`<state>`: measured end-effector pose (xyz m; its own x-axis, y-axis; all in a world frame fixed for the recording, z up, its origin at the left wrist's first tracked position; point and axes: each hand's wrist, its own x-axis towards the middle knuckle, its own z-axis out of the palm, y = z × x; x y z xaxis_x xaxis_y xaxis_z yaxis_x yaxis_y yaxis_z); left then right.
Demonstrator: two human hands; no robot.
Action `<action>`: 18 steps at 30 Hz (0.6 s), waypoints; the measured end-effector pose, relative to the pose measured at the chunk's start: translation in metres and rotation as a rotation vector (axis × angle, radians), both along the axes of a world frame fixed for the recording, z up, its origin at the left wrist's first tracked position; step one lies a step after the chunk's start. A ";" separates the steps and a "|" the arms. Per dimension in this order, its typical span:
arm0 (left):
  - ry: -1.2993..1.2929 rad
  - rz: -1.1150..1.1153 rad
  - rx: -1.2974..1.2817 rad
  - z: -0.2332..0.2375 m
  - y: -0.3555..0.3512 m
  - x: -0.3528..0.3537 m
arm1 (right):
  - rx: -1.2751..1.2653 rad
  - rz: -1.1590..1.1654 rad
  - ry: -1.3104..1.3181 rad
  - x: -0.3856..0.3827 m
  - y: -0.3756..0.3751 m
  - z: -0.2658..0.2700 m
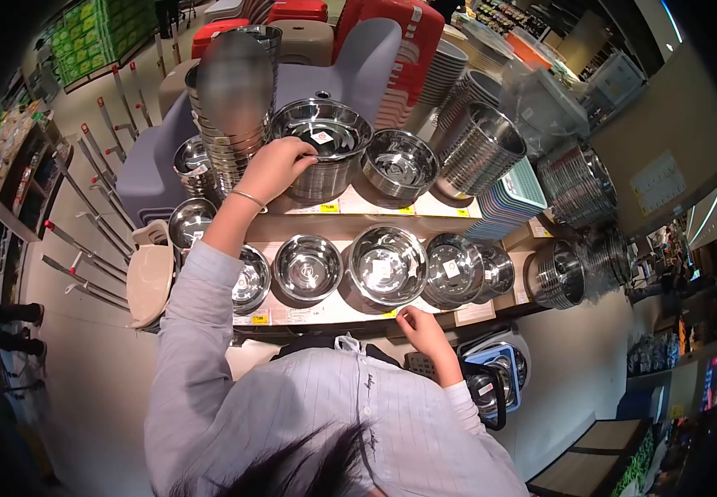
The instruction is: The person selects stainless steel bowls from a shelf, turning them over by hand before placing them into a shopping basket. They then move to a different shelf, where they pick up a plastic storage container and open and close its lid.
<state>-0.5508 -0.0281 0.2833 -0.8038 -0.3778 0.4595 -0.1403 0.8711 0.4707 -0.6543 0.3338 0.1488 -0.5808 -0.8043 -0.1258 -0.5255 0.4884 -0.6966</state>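
My left hand [280, 170], with a thin bracelet at the wrist, reaches to the upper shelf. Its thumb and fingers pinch at the near rim of a shiny steel basin [323, 124], the top one of a stack with a white sticker inside. By the lower shelf's front edge, my right hand [426, 333] is half curled with its fingertips slightly apart, and I see nothing in it. Just above that hand sits a wide steel bowl [387, 265] with a white sticker. Another steel basin [400, 163] stands right of the stack.
More steel bowls [309, 267] line the lower shelf. Ribbed steel pots [482, 149] and a stack of plastic baskets [511, 195] stand right. Purple plastic chairs [342, 70] rise behind. Mop handles [97, 178] stick up at left. Below right is a blue basket [495, 360] holding metalware.
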 end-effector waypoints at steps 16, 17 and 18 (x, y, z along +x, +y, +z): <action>0.268 -0.231 -0.286 -0.037 0.117 0.054 | -0.687 -0.006 -0.882 -0.015 -0.062 0.083; 0.269 -0.250 -0.255 -0.046 0.125 0.055 | -0.660 -0.096 -0.879 -0.011 -0.064 0.081; 0.271 -0.265 -0.222 -0.055 0.131 0.056 | -0.629 -0.184 -0.874 -0.007 -0.067 0.080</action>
<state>-0.4950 0.1029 0.2280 -0.6990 -0.0426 0.7139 0.2047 0.9445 0.2568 -0.6616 0.2673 0.2283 -0.6089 -0.7788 -0.1504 0.3168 -0.0650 -0.9462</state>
